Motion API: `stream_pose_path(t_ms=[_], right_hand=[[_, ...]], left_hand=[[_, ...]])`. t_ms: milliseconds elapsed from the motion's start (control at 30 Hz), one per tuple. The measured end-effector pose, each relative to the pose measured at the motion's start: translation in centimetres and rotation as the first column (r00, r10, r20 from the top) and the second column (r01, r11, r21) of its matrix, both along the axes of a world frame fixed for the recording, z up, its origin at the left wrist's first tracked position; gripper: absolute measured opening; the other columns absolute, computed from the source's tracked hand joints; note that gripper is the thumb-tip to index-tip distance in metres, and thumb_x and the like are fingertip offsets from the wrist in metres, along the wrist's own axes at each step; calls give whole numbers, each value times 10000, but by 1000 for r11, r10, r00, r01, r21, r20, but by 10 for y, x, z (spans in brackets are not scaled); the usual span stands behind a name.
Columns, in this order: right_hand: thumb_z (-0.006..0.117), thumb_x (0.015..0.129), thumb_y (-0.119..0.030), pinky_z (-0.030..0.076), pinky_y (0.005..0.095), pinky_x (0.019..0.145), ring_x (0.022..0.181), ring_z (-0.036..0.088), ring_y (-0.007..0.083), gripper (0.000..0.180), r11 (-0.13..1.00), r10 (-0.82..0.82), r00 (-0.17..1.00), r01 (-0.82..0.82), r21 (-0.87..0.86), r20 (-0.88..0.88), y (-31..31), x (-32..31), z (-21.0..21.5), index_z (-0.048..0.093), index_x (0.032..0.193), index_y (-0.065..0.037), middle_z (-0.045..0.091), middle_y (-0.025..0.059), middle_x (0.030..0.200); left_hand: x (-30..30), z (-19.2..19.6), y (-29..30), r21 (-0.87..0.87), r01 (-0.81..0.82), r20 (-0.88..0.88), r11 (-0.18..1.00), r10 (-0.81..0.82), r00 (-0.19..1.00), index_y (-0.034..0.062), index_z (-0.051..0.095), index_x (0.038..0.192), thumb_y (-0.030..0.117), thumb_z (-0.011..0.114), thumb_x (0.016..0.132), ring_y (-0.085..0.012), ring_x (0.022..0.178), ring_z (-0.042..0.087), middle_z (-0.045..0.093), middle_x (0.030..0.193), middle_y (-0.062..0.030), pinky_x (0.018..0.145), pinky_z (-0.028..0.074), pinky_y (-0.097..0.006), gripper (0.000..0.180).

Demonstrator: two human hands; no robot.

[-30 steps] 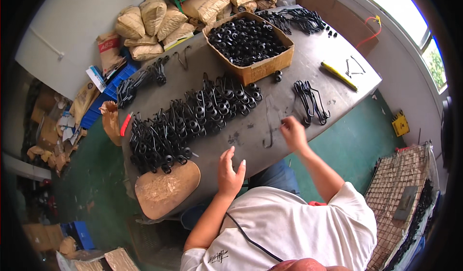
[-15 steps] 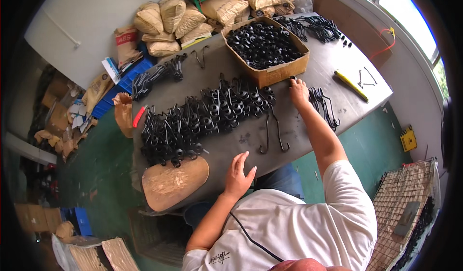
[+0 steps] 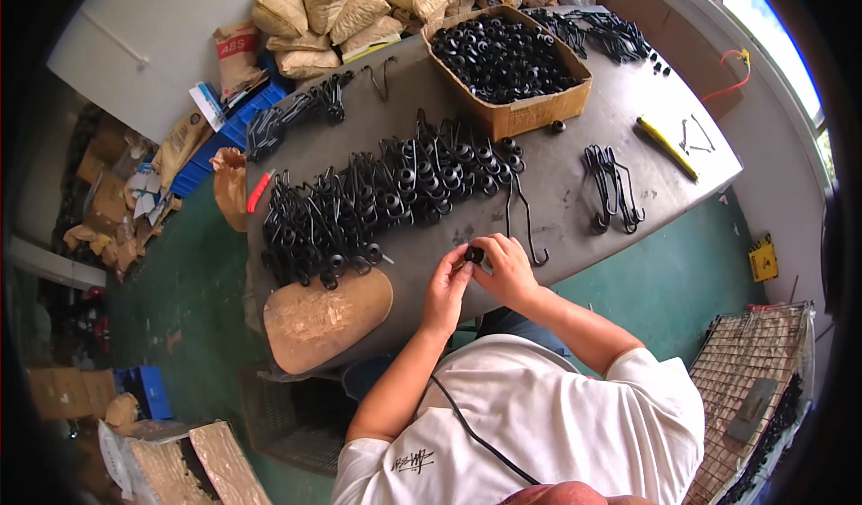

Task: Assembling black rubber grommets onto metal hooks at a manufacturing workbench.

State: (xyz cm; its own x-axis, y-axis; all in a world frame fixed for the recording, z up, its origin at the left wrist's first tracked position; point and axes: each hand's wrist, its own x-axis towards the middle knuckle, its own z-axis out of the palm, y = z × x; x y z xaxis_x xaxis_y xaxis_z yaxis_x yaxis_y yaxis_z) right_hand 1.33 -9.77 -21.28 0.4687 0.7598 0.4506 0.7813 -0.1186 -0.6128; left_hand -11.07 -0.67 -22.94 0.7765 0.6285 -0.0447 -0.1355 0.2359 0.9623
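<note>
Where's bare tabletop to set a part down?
Two patches: between the cardboard box and the yellow bar; between the projecting hook and the small hook bunch. Crowded: left-centre, by the long hook pile; front, by left hand and right hand.

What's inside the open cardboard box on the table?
The cardboard box holds a heap of small black parts, some showing round holes. Its bottom and whatever lies lower are hidden beneath the top pieces.
</note>
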Motion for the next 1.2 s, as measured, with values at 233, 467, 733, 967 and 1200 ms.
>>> stream_pose_path(t_ms=[233, 467, 733, 967, 1200], right_hand=[[747, 737, -85, 486, 406, 846, 968, 626, 284, 606, 972, 232, 948, -233, 23, -216, -28, 7, 3, 534, 1304, -81, 644, 110, 1103], [694, 835, -271, 427, 407, 862, 990, 560, 281, 646, 803, -389, 888, 458, -382, 246, -43, 65, -35, 447, 1398, -74, 583, 101, 1053], [608, 890, -98, 418, 283, 609, 667, 511, 150, 466, 957, -288, 790, 246, -151, -541, -44, 47, -41, 522, 1336, 6, 541, 24, 747], [614, 899, -102, 370, 218, 593, 670, 425, 54, 454, 995, -87, 552, 88, -45, -829, -38, 12, -16, 533, 1329, 20, 457, -43, 729], [624, 890, -126, 372, 223, 588, 665, 421, 55, 462, 992, -123, 518, 82, -95, -847, -36, 8, -9, 539, 1322, 16, 456, -38, 726]], left_hand=[[-9, -2, 5, -445, 32, 133, 895, 31, 991, 80, 537, 1240, 105, 576, 980, -135, 1021, 610, 628, 1138, -50, 981, 484, -317, 264], [-18, -14, 20, -728, 104, 252, 678, 123, 960, 84, 591, 1223, 159, 576, 982, -153, 968, 650, 664, 1125, -93, 1030, 474, -373, 253], [-22, -11, 18, -738, 68, 193, 671, 113, 975, 88, 603, 1178, 177, 590, 978, -187, 1022, 646, 675, 1080, -80, 1019, 483, -379, 219], [-18, -2, 7, -704, 33, 115, 709, 67, 991, 99, 566, 1173, 144, 585, 977, -215, 1070, 632, 648, 1080, -64, 990, 500, -367, 202], [-18, 13, -2, -693, 81, 112, 716, -4, 994, 111, 533, 1189, 122, 587, 971, -203, 1028, 626, 628, 1061, -49, 939, 514, -349, 225]])
